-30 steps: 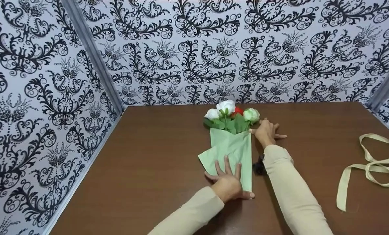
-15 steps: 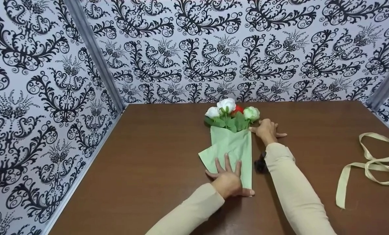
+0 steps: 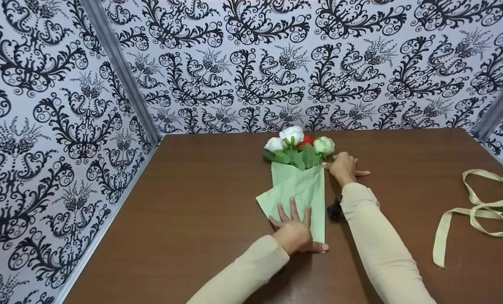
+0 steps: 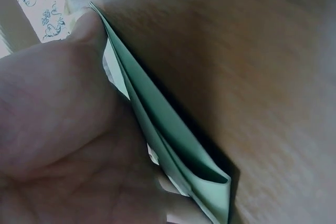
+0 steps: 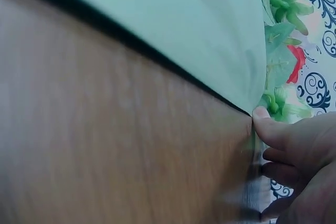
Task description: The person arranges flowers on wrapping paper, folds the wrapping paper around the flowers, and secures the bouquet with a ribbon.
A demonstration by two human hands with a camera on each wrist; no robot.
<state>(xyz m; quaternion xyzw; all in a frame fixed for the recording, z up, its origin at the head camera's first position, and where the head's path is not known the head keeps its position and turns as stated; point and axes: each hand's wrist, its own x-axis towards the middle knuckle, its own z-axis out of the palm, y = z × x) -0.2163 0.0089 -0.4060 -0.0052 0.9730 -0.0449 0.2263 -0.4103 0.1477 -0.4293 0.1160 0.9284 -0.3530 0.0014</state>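
A bouquet of artificial flowers lies on the table, its stems covered by folded pale green wrapping paper (image 3: 300, 185). Two white flowers (image 3: 291, 136), a red flower (image 3: 305, 141) and a light green flower (image 3: 324, 145) show above the paper, with green leaves between them. My left hand (image 3: 294, 234) rests spread on the lower part of the wrap, thumb along its bottom edge. In the left wrist view, the open fold of the paper (image 4: 163, 129) shows beside the palm. With its thumb tip, my right hand (image 3: 343, 169) touches the wrap's upper right corner; its other fingers rest on the table.
A cream ribbon (image 3: 483, 209) lies loosely looped on the right of the brown table (image 3: 192, 219). Something small and black (image 3: 335, 209) shows by the right wrist. Patterned walls (image 3: 251, 63) stand behind and at the left.
Both hands stay in nearly the same place on the wrap. The left hand's fingers shift very slightly; the rest of the small movement is the head view's own.
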